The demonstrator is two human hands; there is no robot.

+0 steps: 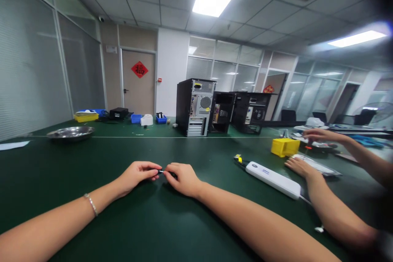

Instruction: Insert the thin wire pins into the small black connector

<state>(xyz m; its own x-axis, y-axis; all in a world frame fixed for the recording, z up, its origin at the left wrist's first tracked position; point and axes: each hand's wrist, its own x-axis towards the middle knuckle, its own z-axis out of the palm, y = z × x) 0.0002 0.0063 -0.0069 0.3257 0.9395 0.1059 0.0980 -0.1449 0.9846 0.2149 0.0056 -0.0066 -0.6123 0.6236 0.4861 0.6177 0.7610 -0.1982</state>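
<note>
Upper left: red diamond sign (139, 69) on door (139, 100) bore dark character 福. Lower right: blue marking (265, 172) on white power strip (280, 184) was too blurred to read. Upper centre: yellow label (198, 84) on computer tower (185, 108) was illegible.

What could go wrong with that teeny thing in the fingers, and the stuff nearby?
The small dark piece pinched in the left grip might slip and be hard to spot on the dark green table. The long white device lies near the right forearm, so a sideways swing could perhaps bump it.
</note>
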